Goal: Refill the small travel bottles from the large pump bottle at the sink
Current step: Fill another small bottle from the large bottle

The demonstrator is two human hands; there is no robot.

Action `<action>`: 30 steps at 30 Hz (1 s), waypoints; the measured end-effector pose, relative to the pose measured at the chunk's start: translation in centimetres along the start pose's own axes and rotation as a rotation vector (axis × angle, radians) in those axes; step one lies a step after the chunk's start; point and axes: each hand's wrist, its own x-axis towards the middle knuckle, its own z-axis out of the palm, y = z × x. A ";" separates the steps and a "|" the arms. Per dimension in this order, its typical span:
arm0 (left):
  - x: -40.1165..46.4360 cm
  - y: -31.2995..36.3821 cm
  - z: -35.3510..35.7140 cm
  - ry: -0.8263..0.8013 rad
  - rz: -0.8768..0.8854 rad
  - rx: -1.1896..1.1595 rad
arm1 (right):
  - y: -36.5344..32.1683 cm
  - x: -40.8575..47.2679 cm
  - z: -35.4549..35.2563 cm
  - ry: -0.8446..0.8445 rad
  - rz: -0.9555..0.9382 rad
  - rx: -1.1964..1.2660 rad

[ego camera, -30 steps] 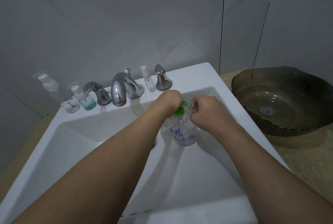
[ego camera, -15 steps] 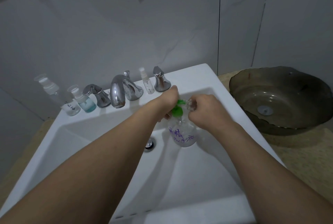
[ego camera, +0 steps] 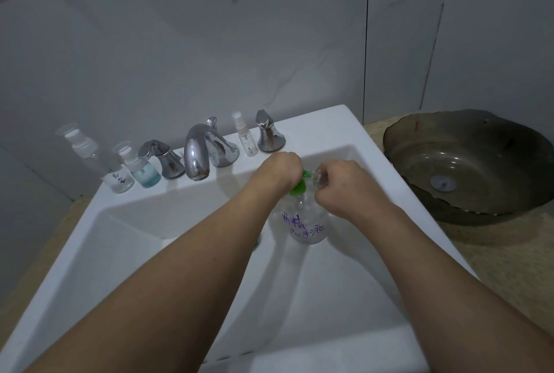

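A clear large pump bottle (ego camera: 305, 222) with purple writing and a green pump head (ego camera: 299, 188) stands in the white sink (ego camera: 374, 156). My left hand (ego camera: 278, 170) is curled over the green pump head. My right hand (ego camera: 344, 183) grips a small clear travel bottle (ego camera: 318, 177) held against the pump's spout; most of that bottle is hidden in my fingers. On the sink's back ledge stand a tall clear pump bottle (ego camera: 90, 159), a short bottle with blue liquid (ego camera: 142, 170) and a thin spray bottle (ego camera: 247, 138).
A chrome faucet (ego camera: 199, 152) with two chrome handles (ego camera: 163, 159) (ego camera: 268, 134) sits on the back ledge. The drain (ego camera: 257, 242) peeks out beside my left forearm. A dark glass basin (ego camera: 470, 162) rests on the speckled counter to the right. A grey wall rises behind.
The view shifted slightly; both hands stay at the pump head, my left hand curled over it again after lifting a little, my right still holding the small bottle at the spout.
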 end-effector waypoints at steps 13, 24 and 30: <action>-0.3 -0.2 -1.3 -0.150 -0.060 -0.185 | -0.1 0.2 -0.1 0.050 -0.045 0.043; 0.4 0.1 -0.5 -0.073 -0.016 -0.133 | 0.2 0.4 0.2 0.040 -0.022 0.007; -0.7 0.0 -0.4 0.043 0.095 0.118 | 0.2 0.4 0.2 0.003 0.003 0.005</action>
